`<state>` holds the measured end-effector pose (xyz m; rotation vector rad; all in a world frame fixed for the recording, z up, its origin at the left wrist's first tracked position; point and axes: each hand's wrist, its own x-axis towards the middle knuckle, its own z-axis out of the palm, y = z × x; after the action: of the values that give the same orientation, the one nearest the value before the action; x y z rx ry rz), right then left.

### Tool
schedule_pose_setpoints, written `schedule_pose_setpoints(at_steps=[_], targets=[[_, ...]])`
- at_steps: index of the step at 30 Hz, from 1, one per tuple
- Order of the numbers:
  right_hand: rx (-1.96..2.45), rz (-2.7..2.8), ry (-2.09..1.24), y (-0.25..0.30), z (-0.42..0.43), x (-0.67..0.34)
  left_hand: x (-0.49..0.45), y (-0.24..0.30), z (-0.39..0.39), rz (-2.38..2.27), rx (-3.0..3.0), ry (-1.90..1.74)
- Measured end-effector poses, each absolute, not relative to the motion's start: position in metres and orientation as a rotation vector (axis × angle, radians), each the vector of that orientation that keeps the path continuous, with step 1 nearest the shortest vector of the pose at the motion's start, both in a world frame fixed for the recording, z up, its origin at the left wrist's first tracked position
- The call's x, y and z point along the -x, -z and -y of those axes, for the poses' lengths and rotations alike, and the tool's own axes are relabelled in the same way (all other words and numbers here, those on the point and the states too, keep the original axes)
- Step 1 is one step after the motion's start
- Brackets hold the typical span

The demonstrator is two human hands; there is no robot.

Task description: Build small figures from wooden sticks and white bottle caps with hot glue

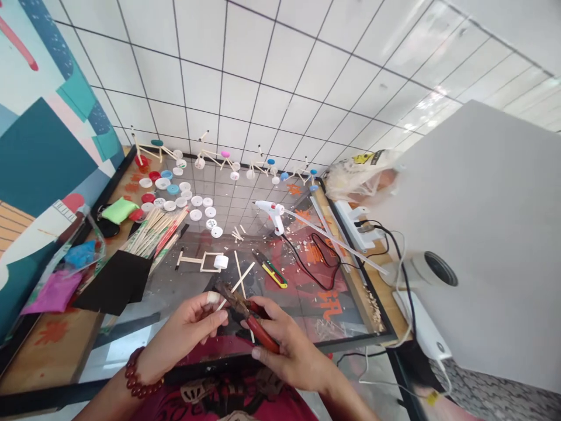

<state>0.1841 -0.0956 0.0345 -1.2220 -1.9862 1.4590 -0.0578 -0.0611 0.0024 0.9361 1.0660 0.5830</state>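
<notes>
Between thumb and fingers, my left hand (199,318) pinches a thin wooden stick (243,276) that slants up to the right. My right hand (291,345) is wrapped round the red handles of a pair of pliers (260,333). The pliers' dark jaws lie at the stick, close to my left fingertips; whether they bite into it I cannot tell. Just beyond my hands, another stick (238,263) lies on the glass tabletop. Left of it rests a small stick frame (191,259) with a white bottle cap (221,262) at its right end.
A white glue gun (272,214) with a long glue stick and black cord lies beyond a yellow-green utility knife (274,273). Bottle caps (172,189), bundled sticks (155,231) and black sheets (114,283) occupy the left. Several small stick models (214,155) line the back edge. A power strip (357,225) sits right.
</notes>
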Motion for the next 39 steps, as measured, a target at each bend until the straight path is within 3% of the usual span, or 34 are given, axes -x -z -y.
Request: schedule_pose_setpoints(at_steps=[6,12,29,39], targets=[[1.334,1.822,-1.302,-0.022,0.108,-0.201,0.069,0.011,0.055,-1.274,-0.848,-0.848],[1.272,1.846,-1.317,-0.017,0.110,-0.202,0.063,0.001,0.051,-1.185,-0.953,-0.901],[1.209,1.970,-1.501,-0.029,0.100,-0.188,0.053,-0.008,0.051,-1.106,-1.117,-0.516],[1.102,1.835,-1.669,-0.023,0.102,-0.180,0.067,0.003,0.057,-0.989,-1.182,-0.580]])
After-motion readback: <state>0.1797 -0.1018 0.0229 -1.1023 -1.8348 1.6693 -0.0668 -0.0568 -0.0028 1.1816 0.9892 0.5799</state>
